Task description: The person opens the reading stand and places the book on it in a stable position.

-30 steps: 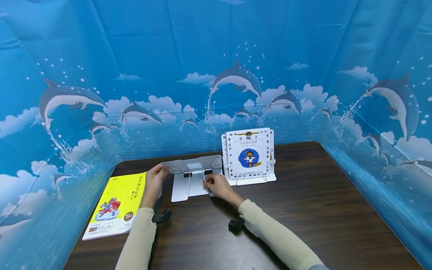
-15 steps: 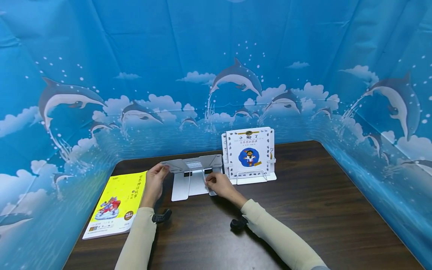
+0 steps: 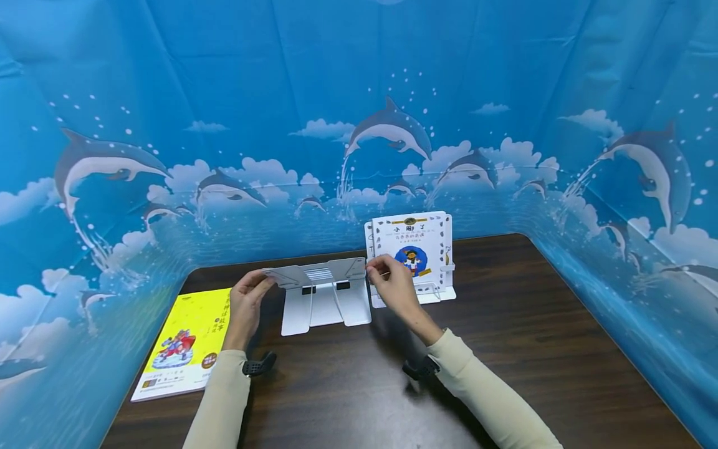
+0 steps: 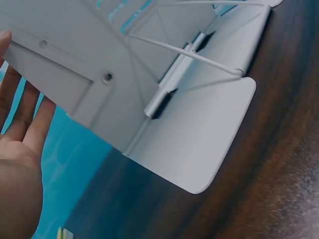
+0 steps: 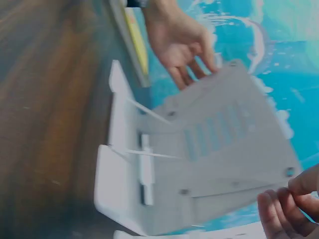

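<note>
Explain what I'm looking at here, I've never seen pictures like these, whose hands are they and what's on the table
These are a person's two bare hands, filmed by three cameras at once. The wide picture comes from a camera on the person's head, looking down at a dark wooden table ringed by a blue dolphin backdrop. The two close pictures come from cameras strapped to each wrist.

The left hand and the right hand each grip one end of the tilted top panel of a folding white book stand, whose base sits on the table. The left wrist view shows the stand's underside, with its thin wire props.

A yellow book lies flat at the left. Behind the right hand, a second white stand props a white book upright.
</note>
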Action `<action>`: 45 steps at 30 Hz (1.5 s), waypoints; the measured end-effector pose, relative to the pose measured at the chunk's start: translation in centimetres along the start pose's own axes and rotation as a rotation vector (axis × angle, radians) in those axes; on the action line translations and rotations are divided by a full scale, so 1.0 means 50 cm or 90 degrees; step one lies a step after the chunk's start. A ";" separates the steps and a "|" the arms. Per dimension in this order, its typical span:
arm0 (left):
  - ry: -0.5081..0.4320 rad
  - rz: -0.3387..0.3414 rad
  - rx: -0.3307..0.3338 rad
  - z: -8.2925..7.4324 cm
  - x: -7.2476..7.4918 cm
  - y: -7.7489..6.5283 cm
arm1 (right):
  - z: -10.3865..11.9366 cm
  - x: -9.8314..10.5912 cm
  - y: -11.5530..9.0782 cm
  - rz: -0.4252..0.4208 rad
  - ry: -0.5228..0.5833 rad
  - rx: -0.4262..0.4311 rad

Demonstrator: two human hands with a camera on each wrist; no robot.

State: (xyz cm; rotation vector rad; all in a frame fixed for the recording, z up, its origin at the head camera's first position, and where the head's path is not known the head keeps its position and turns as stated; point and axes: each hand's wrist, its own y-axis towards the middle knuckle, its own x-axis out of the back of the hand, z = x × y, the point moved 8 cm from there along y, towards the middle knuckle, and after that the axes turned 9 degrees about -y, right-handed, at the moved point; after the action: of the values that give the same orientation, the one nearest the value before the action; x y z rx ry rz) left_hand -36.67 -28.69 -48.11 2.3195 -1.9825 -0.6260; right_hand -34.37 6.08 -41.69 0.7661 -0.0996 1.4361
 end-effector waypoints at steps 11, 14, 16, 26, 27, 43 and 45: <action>-0.005 -0.020 -0.036 -0.029 0.008 0.003 | 0.066 0.023 0.030 -0.018 -0.078 0.153; 0.001 -0.022 -0.042 -0.030 0.011 0.001 | 0.069 0.008 0.033 -0.016 -0.110 0.189; 0.004 -0.024 -0.044 -0.029 0.012 0.000 | 0.070 0.004 0.035 -0.026 -0.120 0.203; 0.009 -0.045 -0.061 -0.036 0.029 -0.018 | 0.076 -0.014 0.047 -0.040 -0.168 0.219; 0.015 -0.041 -0.062 -0.038 0.029 -0.020 | 0.077 -0.015 0.051 -0.040 -0.171 0.217; 0.099 0.071 -0.085 -0.073 -0.010 -0.082 | 0.080 -0.047 0.134 -0.010 -0.224 0.213; 0.094 0.088 -0.095 -0.077 -0.021 -0.091 | 0.081 -0.055 0.144 -0.009 -0.241 0.219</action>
State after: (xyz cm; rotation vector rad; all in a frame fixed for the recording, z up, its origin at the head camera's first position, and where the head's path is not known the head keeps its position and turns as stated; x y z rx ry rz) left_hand -31.28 -27.73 -45.52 2.0591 -1.9390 -0.5546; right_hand -39.87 1.20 -36.99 1.3158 -0.1397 1.2955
